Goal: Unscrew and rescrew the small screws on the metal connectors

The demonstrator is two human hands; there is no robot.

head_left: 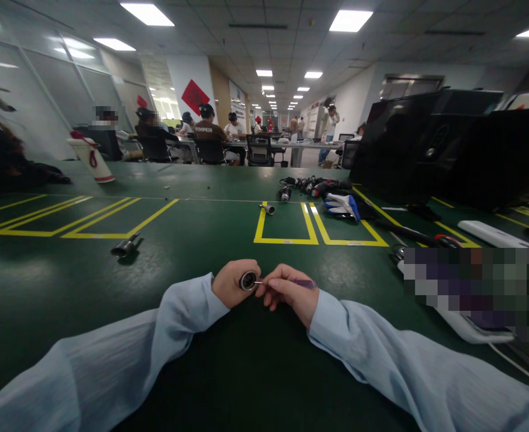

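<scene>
My left hand [230, 282] is closed around a small round metal connector [248, 281], its open end turned toward the camera. My right hand [291, 288] is pinched on a thin metal pin [258, 282] whose tip touches the connector's edge. Both hands rest on the green table [201, 360], close together, near its front middle. Light blue sleeves cover both forearms.
A loose metal connector [124, 247] lies to the left, another [269, 209] by a yellow-taped box [286, 225]. Several parts [307, 186] and blue-white gloves [343, 206] lie further back. Black cases [426, 144] stand right, a white cup [92, 157] far left. People sit at distant tables.
</scene>
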